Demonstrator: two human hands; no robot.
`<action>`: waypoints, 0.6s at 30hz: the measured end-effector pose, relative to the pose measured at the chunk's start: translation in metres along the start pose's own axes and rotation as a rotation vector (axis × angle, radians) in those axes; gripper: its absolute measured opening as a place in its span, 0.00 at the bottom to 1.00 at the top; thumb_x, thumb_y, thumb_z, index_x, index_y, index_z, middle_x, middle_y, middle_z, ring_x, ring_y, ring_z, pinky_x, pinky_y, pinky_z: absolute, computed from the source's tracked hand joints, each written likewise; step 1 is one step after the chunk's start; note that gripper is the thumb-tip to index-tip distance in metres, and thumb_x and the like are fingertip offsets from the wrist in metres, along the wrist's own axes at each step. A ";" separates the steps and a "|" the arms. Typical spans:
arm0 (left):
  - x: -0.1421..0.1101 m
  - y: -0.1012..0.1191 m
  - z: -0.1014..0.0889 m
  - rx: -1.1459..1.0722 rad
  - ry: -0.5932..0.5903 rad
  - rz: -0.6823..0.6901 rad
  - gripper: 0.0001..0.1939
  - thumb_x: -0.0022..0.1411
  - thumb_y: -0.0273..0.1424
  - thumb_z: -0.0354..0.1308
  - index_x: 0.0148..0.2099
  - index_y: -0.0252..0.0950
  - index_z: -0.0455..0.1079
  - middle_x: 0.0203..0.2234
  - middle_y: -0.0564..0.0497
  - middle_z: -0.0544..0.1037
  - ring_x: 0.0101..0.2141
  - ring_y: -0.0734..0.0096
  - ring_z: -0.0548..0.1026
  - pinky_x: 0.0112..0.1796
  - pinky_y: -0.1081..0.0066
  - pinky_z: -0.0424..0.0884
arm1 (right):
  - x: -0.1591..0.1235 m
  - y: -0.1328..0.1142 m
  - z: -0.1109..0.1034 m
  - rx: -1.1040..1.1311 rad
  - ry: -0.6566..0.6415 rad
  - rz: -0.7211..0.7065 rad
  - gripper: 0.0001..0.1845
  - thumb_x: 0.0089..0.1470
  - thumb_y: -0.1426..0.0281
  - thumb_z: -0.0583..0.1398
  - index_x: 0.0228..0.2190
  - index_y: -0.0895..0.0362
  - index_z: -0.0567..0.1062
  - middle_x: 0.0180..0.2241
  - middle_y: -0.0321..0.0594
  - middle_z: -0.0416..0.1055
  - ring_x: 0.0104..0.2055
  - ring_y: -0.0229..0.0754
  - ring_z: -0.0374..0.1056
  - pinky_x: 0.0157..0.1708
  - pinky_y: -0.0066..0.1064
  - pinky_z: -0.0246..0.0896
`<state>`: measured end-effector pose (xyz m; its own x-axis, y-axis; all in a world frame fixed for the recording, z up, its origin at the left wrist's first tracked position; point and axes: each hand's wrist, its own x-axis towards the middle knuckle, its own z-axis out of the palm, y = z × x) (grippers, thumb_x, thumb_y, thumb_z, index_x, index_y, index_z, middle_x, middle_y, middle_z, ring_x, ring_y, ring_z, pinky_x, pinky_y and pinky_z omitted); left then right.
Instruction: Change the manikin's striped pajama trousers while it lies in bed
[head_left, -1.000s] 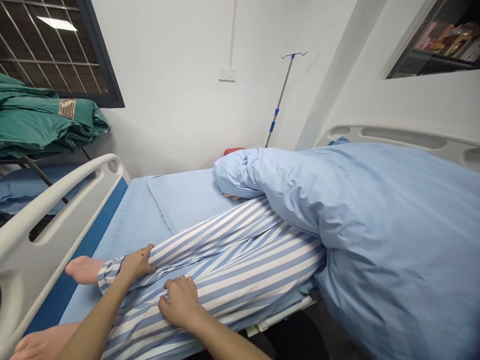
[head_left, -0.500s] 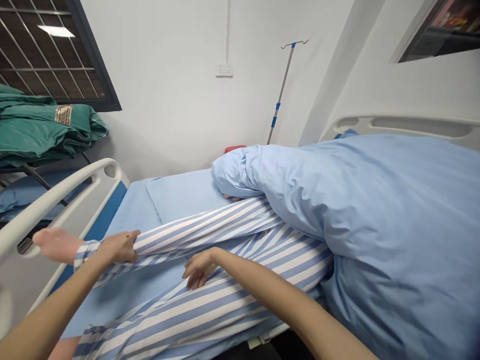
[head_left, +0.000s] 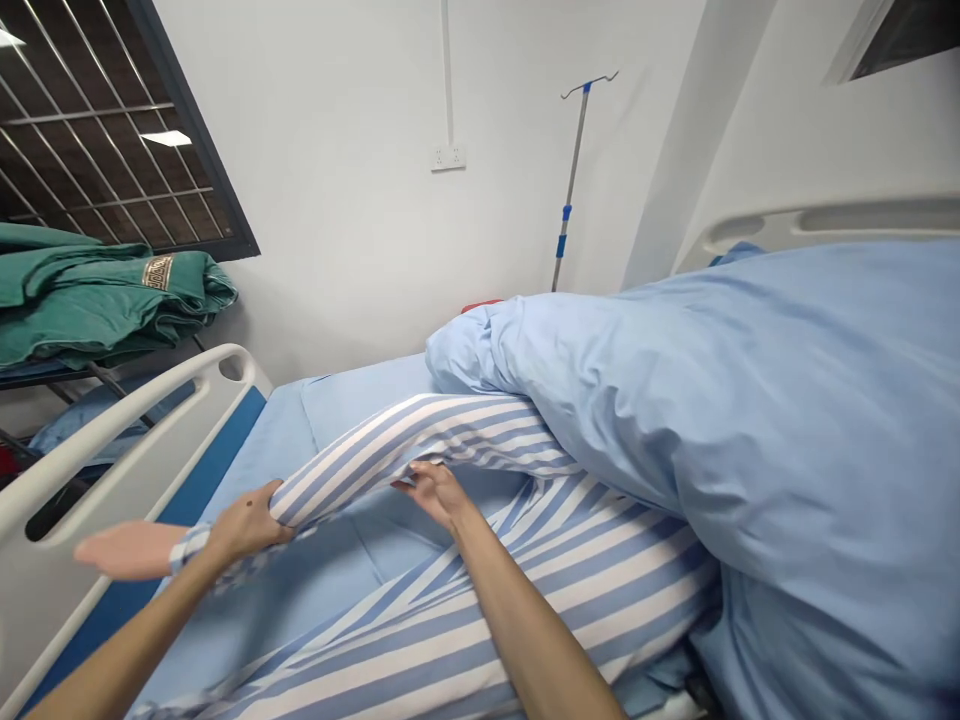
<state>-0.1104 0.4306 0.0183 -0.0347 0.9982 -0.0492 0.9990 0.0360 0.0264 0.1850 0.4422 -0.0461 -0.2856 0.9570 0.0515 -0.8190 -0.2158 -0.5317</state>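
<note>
A figure in blue-and-white striped pyjamas lies on a hospital bed, its upper part hidden under a light blue quilt (head_left: pixel 735 400). My left hand (head_left: pixel 244 520) is closed round the ankle of the far striped leg (head_left: pixel 390 445), just above its bare foot (head_left: pixel 124 548). That leg is lifted off the mattress and bent at the knee. My right hand (head_left: pixel 435 490) reaches under the raised knee and cups it from below. The near striped leg (head_left: pixel 525 610) lies flat under my right forearm.
A white footboard rail (head_left: pixel 112 440) runs along the left. A light blue sheet (head_left: pixel 330 400) covers the mattress. Folded green cloth (head_left: pixel 105 300) is stacked on a rack at the left. An IV pole (head_left: pixel 570 180) stands by the back wall; the headboard (head_left: pixel 825 220) is at right.
My right hand left the near leg and moved under the far leg's knee. The far leg rose and bent, and my left hand kept hold of the ankle.
</note>
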 end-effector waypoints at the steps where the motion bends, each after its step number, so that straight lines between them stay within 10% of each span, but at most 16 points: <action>1: -0.004 0.011 0.011 -0.063 0.012 -0.003 0.28 0.42 0.40 0.57 0.49 0.43 0.64 0.37 0.50 0.77 0.38 0.57 0.74 0.31 0.71 0.64 | -0.002 -0.007 0.004 -0.003 -0.025 -0.037 0.06 0.38 0.73 0.65 0.23 0.57 0.73 0.28 0.34 0.72 0.37 0.40 0.66 0.44 0.40 0.63; 9: -0.014 0.113 0.074 -0.376 0.156 -0.102 0.22 0.45 0.43 0.57 0.44 0.43 0.62 0.32 0.52 0.76 0.35 0.58 0.74 0.29 0.70 0.63 | -0.017 -0.041 0.015 -0.096 -0.133 -0.342 0.16 0.43 0.72 0.59 0.37 0.50 0.73 0.37 0.34 0.74 0.49 0.43 0.63 0.51 0.39 0.57; 18: -0.013 0.123 0.076 -0.342 0.164 -0.112 0.23 0.46 0.47 0.56 0.43 0.43 0.61 0.32 0.51 0.76 0.35 0.56 0.74 0.29 0.69 0.62 | -0.016 -0.042 0.012 -0.137 -0.101 -0.356 0.21 0.42 0.70 0.58 0.42 0.48 0.71 0.39 0.35 0.73 0.49 0.44 0.63 0.50 0.39 0.58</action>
<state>0.0147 0.4182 -0.0532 -0.1749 0.9806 0.0886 0.9225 0.1317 0.3628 0.2178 0.4340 -0.0148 -0.0489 0.9419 0.3322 -0.8037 0.1604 -0.5730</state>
